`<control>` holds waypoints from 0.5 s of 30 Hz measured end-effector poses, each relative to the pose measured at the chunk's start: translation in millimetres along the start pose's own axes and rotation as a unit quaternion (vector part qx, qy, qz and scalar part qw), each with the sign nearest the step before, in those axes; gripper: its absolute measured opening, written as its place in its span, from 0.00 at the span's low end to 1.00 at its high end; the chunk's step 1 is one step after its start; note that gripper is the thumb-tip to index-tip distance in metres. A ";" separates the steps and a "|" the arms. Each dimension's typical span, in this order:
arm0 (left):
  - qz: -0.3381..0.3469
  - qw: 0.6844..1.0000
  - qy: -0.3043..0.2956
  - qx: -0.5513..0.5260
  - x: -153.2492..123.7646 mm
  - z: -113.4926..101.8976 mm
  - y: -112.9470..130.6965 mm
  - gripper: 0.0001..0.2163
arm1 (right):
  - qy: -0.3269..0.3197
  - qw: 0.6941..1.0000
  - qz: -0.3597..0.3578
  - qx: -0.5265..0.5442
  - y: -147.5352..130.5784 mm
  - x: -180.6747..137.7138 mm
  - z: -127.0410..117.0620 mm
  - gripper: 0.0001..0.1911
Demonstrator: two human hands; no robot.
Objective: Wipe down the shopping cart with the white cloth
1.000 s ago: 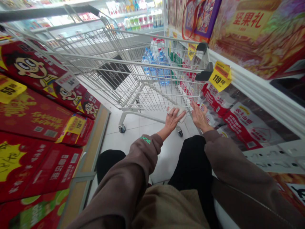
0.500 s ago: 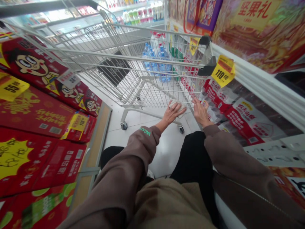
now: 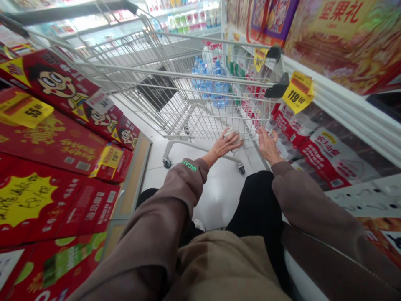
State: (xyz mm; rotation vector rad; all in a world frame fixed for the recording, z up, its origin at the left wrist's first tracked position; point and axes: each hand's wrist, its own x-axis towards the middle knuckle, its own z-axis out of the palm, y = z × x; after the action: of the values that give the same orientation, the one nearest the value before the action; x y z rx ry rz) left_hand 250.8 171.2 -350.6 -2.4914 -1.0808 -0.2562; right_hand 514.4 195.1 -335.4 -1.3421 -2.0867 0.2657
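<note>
My left hand (image 3: 224,144) presses a whitish cloth (image 3: 234,134) against the low wires of a metal shopping cart (image 3: 206,118), its fingers spread over the cloth and partly hiding it. To the right, my right hand (image 3: 268,145) is at the basket's lower front corner, fingers curled against the wire there. The cart stands crosswise before me, with its dark corner bumper (image 3: 277,73) above my right hand and a caster wheel (image 3: 241,168) below my left.
Red gift boxes (image 3: 62,146) are stacked on the left. Along the right runs a white shelf edge (image 3: 347,100) with a yellow price tag (image 3: 298,93), bottled-drink packs (image 3: 328,150) beneath it. Blue-tinted water bottles (image 3: 219,85) and a black box (image 3: 156,88) lie beyond the cart.
My left hand has slid a little to the left along the cart's wires with the cloth. My right hand stays at the corner. The whole view has shifted slightly.
</note>
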 end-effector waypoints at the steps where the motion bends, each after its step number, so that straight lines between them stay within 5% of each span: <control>1: 0.016 1.000 -0.004 -0.001 7.9 -0.8 0.4 0.26 | -0.004 1.000 -0.002 -0.004 0.8 -0.3 -0.7 0.32; 4: 0.034 0.999 -0.038 -0.006 12.3 -0.1 -5.6 0.23 | -0.025 1.000 -0.014 -0.011 7.2 0.0 -3.7 0.33; 11: -0.062 0.994 -0.088 0.000 -52.4 -2.1 -37.5 0.19 | -0.050 0.998 -0.023 -0.012 23.2 12.0 -1.4 0.32; 15: -0.060 0.997 -0.046 0.012 -32.9 -9.3 -37.5 0.24 | -0.039 0.999 -0.027 -0.005 25.5 21.7 5.4 0.32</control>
State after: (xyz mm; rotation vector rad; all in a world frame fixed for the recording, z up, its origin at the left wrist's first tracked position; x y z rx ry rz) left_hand 200.8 168.6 -341.8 -2.4413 -1.2656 -0.1636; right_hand 524.1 226.6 -343.3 -1.2993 -2.1873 0.2887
